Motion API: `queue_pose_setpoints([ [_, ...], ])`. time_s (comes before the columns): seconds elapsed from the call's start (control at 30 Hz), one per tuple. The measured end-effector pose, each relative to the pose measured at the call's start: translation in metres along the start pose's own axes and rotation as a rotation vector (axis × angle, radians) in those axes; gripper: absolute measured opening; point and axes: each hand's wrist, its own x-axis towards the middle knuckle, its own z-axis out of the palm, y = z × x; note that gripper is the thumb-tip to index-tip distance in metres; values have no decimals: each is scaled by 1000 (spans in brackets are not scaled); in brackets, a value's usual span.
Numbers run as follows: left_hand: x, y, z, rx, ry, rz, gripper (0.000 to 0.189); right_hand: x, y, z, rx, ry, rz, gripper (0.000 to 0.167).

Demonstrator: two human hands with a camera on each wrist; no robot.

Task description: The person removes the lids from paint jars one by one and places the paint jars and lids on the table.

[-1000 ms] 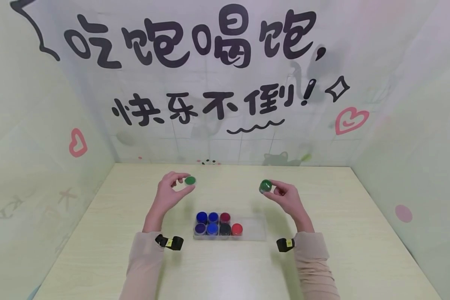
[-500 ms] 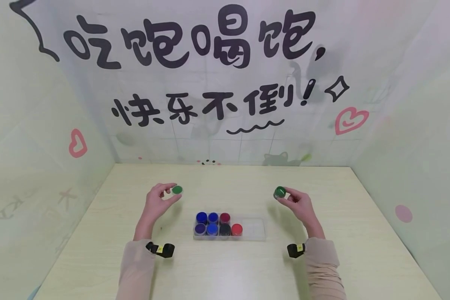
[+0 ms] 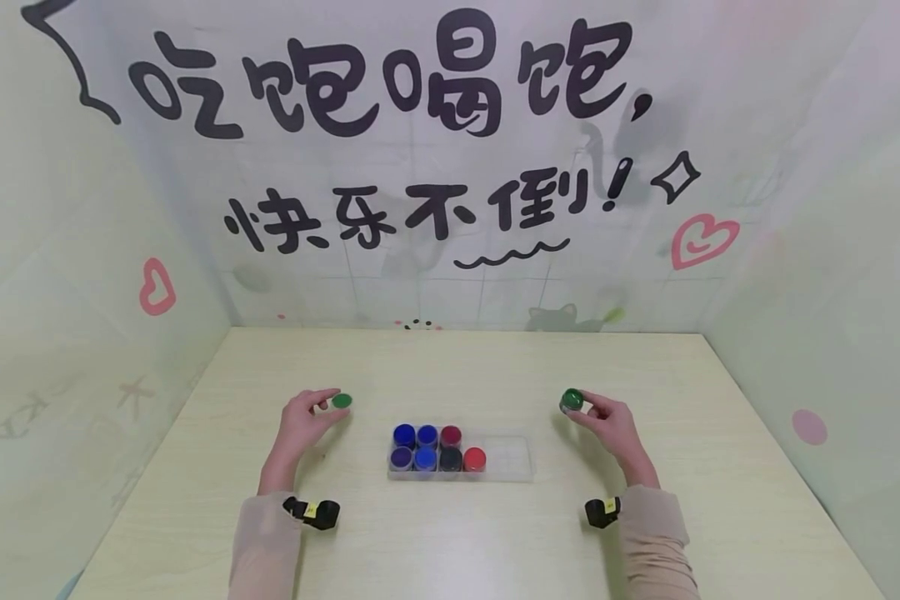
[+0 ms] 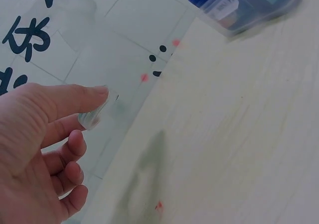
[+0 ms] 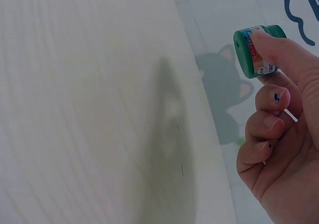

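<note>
My left hand pinches a small clear lid with green on its face between thumb and fingers, above the table left of the tray. In the left wrist view the lid is seen edge-on and see-through. On the other side my right hand grips a small green paint pot by its sides. A printed label wraps the pot in the right wrist view. Between the hands stands a clear plastic tray with several paint pots in blue, purple, black and red, grouped in its left part.
The pale wooden table ends at a printed cloth backdrop behind and cloth walls at both sides. Black wrist cameras jut inward from each sleeve, near the table. Dark specks lie on the wood left of the tray.
Both hands have moved apart and nearer to the person, the left with the lid going left, the right with the green pot going right. The tray has stayed put.
</note>
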Motion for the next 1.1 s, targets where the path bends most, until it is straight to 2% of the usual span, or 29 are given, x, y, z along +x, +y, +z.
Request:
queue_pose_setpoints([
  [0.27, -6, -11, 4, 26, -78, -101, 44, -4, 5, -2, 0, -4, 49, 45],
  [0.33, -7, -14, 6, 26, -87, -109, 45, -5, 7, -2, -4, -3, 64, 45],
  [0.67, -12, -22, 8, 48, -88, -86, 43, -8, 20, -1, -35, -12, 84, 47],
  [0.87, -13, -22, 7, 97, -78, -84, 40, -9, 24, 0, -32, -22, 97, 47],
  [1.1, -13, -24, 8, 149, -67, -49, 38, -9, 28, 0, -42, -35, 91, 49],
])
